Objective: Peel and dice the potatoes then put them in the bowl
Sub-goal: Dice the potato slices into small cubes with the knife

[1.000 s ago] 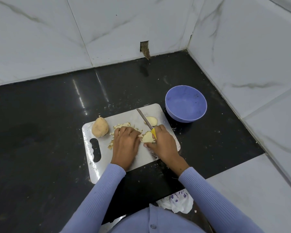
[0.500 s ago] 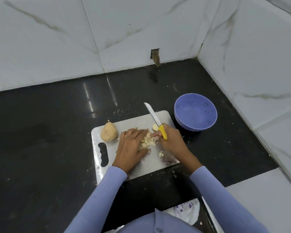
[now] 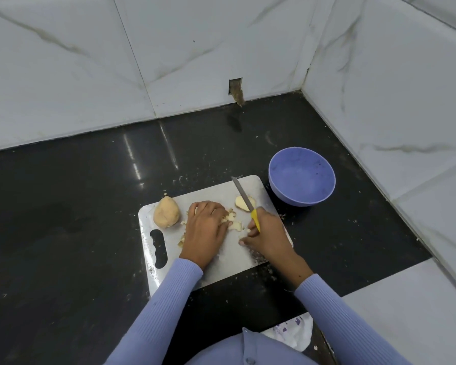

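Gathering pale, slippery potato dice (image 3: 231,219), your left hand (image 3: 205,227) lies flat; right hand (image 3: 267,237) grips the yellow-handled knife (image 3: 245,200).

My left hand (image 3: 205,227) rests on the pale diced potato pieces (image 3: 231,219) on the white plastic cutting board (image 3: 221,267). My right hand (image 3: 267,239) grips the yellow-handled knife (image 3: 245,202). A whole unpeeled potato (image 3: 166,212) lies at the left; the empty purple round bowl (image 3: 302,176) stands just beside the board.

The black countertop (image 3: 77,219) carries a white cutting board (image 3: 216,192) and, just beside it, a purple bowl (image 3: 302,177).
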The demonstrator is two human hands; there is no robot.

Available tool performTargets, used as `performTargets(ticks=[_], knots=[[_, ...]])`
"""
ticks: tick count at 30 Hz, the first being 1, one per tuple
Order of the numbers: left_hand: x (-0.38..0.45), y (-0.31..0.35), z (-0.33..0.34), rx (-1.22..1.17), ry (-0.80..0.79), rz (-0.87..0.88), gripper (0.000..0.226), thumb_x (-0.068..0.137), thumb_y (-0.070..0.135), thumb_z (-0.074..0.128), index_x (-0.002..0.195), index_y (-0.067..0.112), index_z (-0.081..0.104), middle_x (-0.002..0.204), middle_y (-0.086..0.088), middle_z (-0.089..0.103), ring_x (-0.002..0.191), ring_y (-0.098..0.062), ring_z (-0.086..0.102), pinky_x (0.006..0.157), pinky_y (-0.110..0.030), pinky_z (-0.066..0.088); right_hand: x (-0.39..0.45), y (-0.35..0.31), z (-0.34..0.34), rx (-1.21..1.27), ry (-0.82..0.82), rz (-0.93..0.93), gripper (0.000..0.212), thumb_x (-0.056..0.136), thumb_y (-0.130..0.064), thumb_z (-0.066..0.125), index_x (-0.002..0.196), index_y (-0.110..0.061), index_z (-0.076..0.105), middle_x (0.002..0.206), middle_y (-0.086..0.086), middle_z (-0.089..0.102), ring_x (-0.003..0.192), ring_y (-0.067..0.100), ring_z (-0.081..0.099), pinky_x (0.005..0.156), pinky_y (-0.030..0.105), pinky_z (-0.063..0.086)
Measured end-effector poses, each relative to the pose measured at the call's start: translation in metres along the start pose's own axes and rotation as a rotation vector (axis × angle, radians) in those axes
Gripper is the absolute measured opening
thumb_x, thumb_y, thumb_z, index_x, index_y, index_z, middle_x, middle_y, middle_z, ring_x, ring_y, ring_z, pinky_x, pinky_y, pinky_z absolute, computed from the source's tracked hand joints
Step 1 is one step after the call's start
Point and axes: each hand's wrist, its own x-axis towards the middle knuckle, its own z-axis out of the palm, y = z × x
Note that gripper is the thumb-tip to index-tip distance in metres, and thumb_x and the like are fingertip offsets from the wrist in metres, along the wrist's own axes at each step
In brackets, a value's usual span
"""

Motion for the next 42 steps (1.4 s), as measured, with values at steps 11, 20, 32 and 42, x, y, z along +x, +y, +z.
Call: performTargets(ticks=[11, 20, 32, 42], knots=[[-0.017, -0.01, -0.017, -0.083, 0.035, -0.12, 0.027, 0.077, 0.007, 0.073, 0.103, 0.012, 0.072, 0.104, -0.004, 0.068, 0.097, -0.026, 0.058, 0.089, -0.028, 0.028, 0.026, -0.023, 0.016, 0.182, 0.027, -0.198, 0.014, 0.086, -0.009, 0.064, 0.085, -0.014, 0.051, 0.096, -0.005, 0.071, 0.088, 0.009, 0.064, 0.075, 0.022, 0.051], [-0.01, -0.007, -0.022, -0.088, 0.071, -0.147, 0.021, 0.082, 0.011, 0.071, 0.103, 0.012, 0.072, 0.1, -0.002, 0.069, 0.095, -0.022, 0.058, 0.084, -0.027, 0.032, 0.025, -0.026, 0.002, 0.305, 0.262, -0.117, 0.017, 0.075, -0.006, 0.078, 0.077, -0.006, 0.06, 0.073, -0.003, 0.068, 0.065, -0.003, 0.062, 0.064, 0.007, 0.047], [0.01, 0.011, 0.0, 0.014, -0.072, 0.008, 0.014, 0.062, 0.028, 0.085, 0.068, 0.024, 0.074, 0.099, 0.001, 0.061, 0.098, -0.022, 0.049, 0.08, -0.03, 0.03, 0.03, -0.005, -0.003, -0.126, 0.259, -0.109, 0.028, 0.081, -0.024, 0.072, 0.089, -0.01, 0.049, 0.085, 0.003, 0.06, 0.077, 0.02, 0.057, 0.067, 0.036, 0.049], [0.009, 0.009, 0.004, 0.011, 0.065, -0.056, 0.007, 0.08, 0.012, 0.071, 0.086, 0.013, 0.074, 0.103, -0.005, 0.064, 0.098, -0.026, 0.055, 0.083, -0.034, 0.036, 0.022, -0.008, -0.012, -0.325, 0.269, -0.175, 0.025, 0.097, -0.037, 0.047, 0.093, -0.013, 0.048, 0.072, 0.003, 0.06, 0.062, 0.019, 0.058, 0.057, 0.037, 0.051]])
